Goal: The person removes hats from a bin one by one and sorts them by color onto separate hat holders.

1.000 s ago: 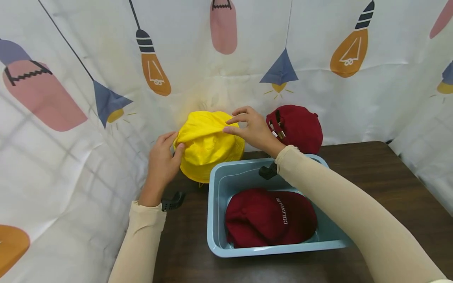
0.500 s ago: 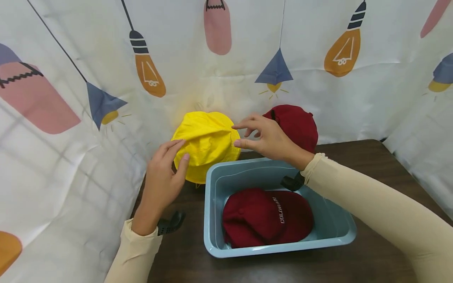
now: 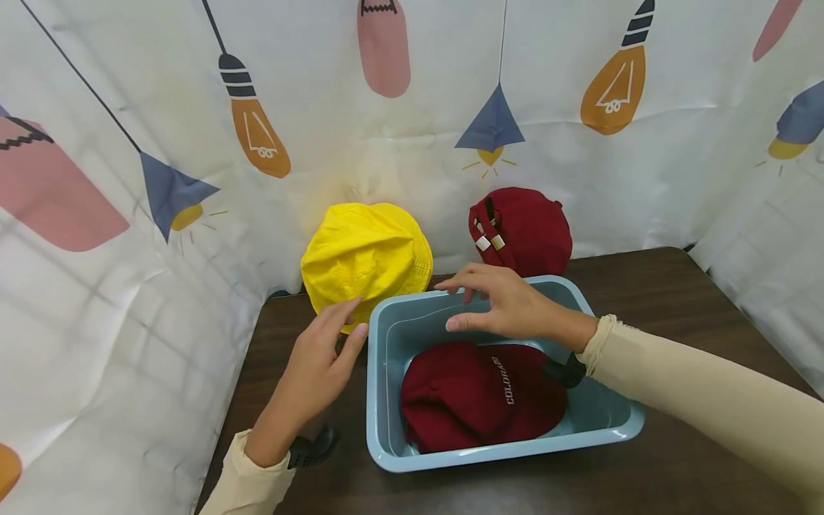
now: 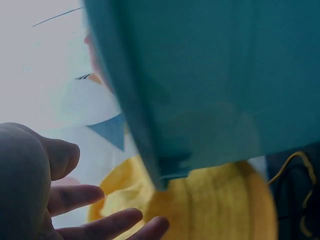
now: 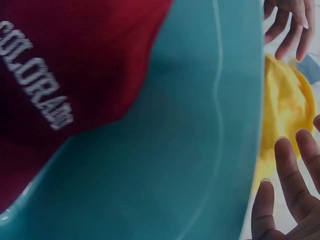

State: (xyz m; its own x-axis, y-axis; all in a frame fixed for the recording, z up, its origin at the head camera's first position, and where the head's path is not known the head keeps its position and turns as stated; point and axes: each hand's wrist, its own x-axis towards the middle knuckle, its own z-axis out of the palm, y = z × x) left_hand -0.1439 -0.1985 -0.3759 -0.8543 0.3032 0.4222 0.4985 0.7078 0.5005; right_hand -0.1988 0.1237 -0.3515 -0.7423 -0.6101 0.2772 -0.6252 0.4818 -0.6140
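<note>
A yellow bucket hat (image 3: 370, 250) stands against the curtain at the back left of the table. In front of it is my left hand (image 3: 315, 365), fingers loosely bent and holding nothing; in the left wrist view its fingers (image 4: 112, 220) overlap the hat's outline. My right hand (image 3: 505, 300) hovers over the back of a light blue bin (image 3: 376, 400), thumb and fingers apart with nothing between them. Inside the bin lies a dark red cap (image 3: 450, 400) with COLORADO lettering. Behind the bin sits a second dark red cap (image 3: 531, 229), its strap and metal buckles facing forward.
The dark wood table (image 3: 644, 300) extends right of the bin and along its left side. A white curtain (image 3: 412, 157) printed with lamps and bulbs encloses the back and sides. Beneath the yellow hat, the left wrist view shows a yellow cord (image 4: 295, 162).
Both hands have come away from the yellow hat, leaving it in place. They moved down toward me, the right one also rightward over the bin. The back red cap is uncovered again.
</note>
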